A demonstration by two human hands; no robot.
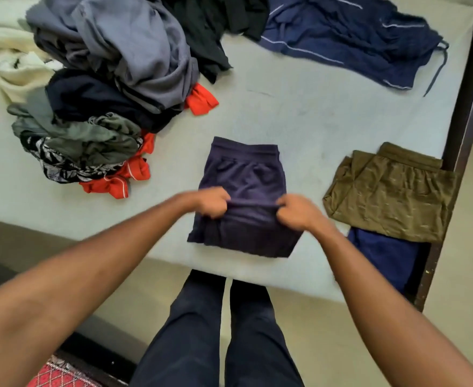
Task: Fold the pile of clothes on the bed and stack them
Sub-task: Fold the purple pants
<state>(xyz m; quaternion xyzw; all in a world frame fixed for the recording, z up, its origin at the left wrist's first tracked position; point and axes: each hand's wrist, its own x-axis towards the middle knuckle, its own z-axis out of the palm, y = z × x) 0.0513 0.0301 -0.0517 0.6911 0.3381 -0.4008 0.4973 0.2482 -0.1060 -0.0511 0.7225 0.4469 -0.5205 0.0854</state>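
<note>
1. Two bare forearms [76, 280] reach in from the near side. The left hand [211, 202] and right hand [296, 212] each pinch a raised crease of the purple shorts [243, 171], fingers curled round the cloth, one hand at either side.
2. The purple shorts lie on the bed [285, 107], centre, close to its front edge. The waistband is at the far end and the hem end points toward the person. The long axis runs near-to-far, roughly square to the bed edge.
3. Step in hand, by my reading: the lower half is being brought up toward the waistband. The fold is not yet laid flat.
4. Done: the olive shorts [391, 194], folded, sit just right of the purple shorts on a folded blue garment [383, 255] at the bed's corner.
5. Left: the heaped pile [112, 79] at far left holds grey, cream, black, red and patterned pieces. A navy striped garment [350, 37] lies unfolded at far right. Most of the job remains.
</note>
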